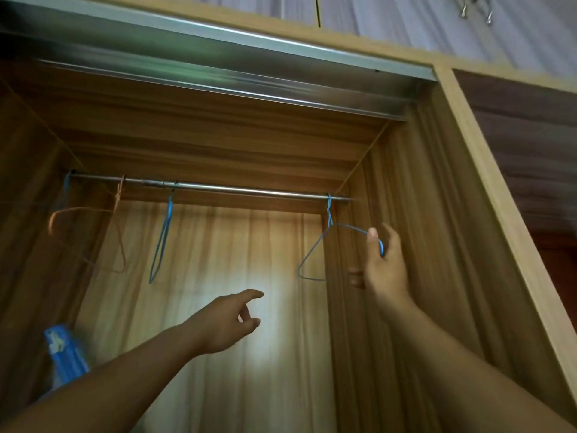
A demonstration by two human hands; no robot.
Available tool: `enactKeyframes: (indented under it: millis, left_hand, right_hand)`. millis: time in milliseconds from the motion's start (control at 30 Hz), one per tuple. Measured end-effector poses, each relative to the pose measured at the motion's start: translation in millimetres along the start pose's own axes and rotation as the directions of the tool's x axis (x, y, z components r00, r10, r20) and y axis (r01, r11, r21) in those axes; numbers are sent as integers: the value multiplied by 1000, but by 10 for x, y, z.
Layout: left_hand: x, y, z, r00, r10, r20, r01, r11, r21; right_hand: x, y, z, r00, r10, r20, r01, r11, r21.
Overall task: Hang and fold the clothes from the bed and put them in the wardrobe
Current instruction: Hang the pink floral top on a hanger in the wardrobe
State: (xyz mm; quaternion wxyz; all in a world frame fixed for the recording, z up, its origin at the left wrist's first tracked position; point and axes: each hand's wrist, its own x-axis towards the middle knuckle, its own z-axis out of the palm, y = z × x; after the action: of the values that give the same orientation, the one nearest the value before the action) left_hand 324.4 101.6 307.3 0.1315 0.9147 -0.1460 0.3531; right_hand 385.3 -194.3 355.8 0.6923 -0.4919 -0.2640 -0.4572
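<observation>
I look up into an open wooden wardrobe (443, 214) with a metal rail (218, 187) across its top. A blue wire hanger (315, 254) hangs at the rail's right end. My right hand (385, 264) is raised at that hanger's right shoulder, fingers loosely spread and touching the wire, without a clear grip. My left hand (228, 320) reaches forward lower down in the middle, fingers relaxed and holding nothing. A second blue hanger (160, 242) hangs edge-on near the rail's middle, and a brown hanger (90, 239) hangs at the left. No clothes are in view.
A blue patterned item (64, 354) stands at the lower left inside the wardrobe. A metal sliding-door track (237, 73) runs above the opening. Upper cabinet doors (390, 17) with metal handles sit overhead. A dark panel (530, 151) lies to the right.
</observation>
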Motion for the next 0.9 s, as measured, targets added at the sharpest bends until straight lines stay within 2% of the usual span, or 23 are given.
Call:
enactKeyframes:
  millis: [133,300,367,433,533,633,667,733,800,833,900]
  left_hand:
    - [-26,24,-8,997,54,-48,-55,998,-16]
    - [-81,-31,-69,996,31,-79,-30,1000,7]
    - [-100,-68,-82,994,5,-110,-3,1000,19]
    - [-108,-108,-84,987,-23,-159,21,1000,-13]
    - [-116,-167,-86,964,-55,-262,39,997,-66]
    - [-135,-200,-83,939,-173,-296,147,983,-106]
    - [-155,-196,-79,937,-241,-255,208,967,-148]
    - [-251,-179,-49,939,-333,-85,297,909,-292]
    - [-408,-171,14,947,-312,71,304,806,-507]
    - [-492,-188,59,951,-294,94,289,745,-602]
    - [-671,-248,144,953,-303,28,232,666,-709]
  right_hand:
    - [155,-145,60,989,-150,-17,146,977,-155]
    - [245,-374,142,978,-203,-53,200,978,-65]
    - [240,-438,177,969,-239,-68,232,967,-103]
    - [205,-467,173,935,-339,-103,315,929,-193]
    - [90,-499,176,903,-410,-130,387,906,-173]
    - [-70,-475,218,933,-358,-49,356,934,-44]
    - [-129,-440,242,943,-334,-11,334,943,-6]
    - [-276,-334,309,964,-258,65,254,965,63]
    - [-453,-171,396,979,-133,151,116,986,116]
    - [-549,-63,436,981,-54,186,32,992,121]
    - [-752,202,492,967,125,222,-148,985,92]
